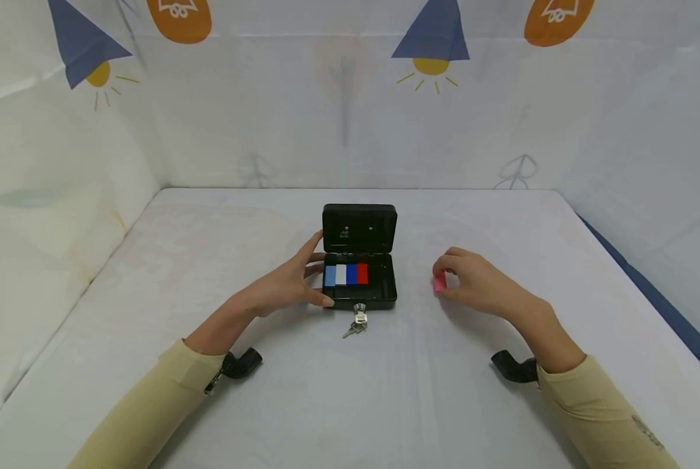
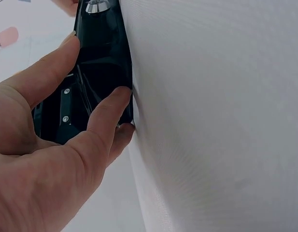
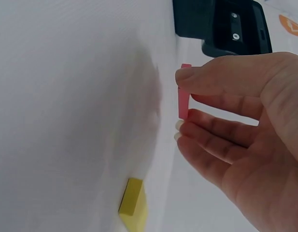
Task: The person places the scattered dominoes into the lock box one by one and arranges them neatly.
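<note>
A black cash box (image 1: 390,286) stands with its lid (image 1: 358,228) raised. Inside, on the left, light blue, white, dark blue and red blocks (image 1: 347,275) lie side by side in a row. My left hand (image 1: 285,280) grips the box's left side, thumb at the front corner and fingers spread toward the hinge. To the right of the box, my right hand (image 1: 481,281) pinches a small pink block (image 3: 184,102) between thumb and fingers, just above the table. Keys (image 1: 356,324) hang from the lock at the box's front.
A yellow block (image 3: 133,203) lies on the white-covered table (image 1: 338,397) near my right hand; the head view does not show it. White cloth walls (image 1: 256,111) printed with lamps and bulbs enclose the back and sides. Each wrist carries a black camera mount (image 1: 241,363).
</note>
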A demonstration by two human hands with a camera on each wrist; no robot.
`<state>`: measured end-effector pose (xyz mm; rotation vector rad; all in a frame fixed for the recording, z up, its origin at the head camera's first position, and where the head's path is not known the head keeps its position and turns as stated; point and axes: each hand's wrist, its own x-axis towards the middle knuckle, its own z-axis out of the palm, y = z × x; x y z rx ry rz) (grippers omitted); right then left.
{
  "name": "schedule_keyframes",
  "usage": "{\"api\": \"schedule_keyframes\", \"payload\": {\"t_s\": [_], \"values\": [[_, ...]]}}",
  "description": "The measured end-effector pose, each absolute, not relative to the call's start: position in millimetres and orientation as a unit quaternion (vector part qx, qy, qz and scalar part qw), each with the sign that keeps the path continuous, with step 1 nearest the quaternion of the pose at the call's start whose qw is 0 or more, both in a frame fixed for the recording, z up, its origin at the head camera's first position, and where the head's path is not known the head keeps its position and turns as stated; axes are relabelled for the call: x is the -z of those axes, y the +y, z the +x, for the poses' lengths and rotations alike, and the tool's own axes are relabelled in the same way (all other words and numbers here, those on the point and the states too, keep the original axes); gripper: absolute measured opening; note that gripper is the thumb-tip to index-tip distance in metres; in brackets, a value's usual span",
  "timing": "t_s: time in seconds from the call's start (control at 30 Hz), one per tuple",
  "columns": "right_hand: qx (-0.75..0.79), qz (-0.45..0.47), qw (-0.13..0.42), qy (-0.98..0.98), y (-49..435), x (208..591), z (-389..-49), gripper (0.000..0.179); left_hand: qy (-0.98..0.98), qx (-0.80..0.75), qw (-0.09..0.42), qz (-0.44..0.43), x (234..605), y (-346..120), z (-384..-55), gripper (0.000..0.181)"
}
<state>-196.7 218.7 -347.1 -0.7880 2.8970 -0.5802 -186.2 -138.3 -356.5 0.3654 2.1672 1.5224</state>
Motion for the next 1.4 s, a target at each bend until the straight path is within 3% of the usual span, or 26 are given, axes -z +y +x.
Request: {"api": "schedule_keyframes", "payload": {"t_s": [0.8,1.4], "values": [[0.226,-0.292,0.015,0.929,181.2,333.4,-197.7,0.015,0.790,-0.552,0.231,0.130,358.3,-139.6,-185.8,0.128],[0.222,-0.309,0.030,0.924,146.2,328.2,-199.6,0.019,0.788,-0.555,0.232,0.132,358.1,-142.3,-184.6,0.127]]}}
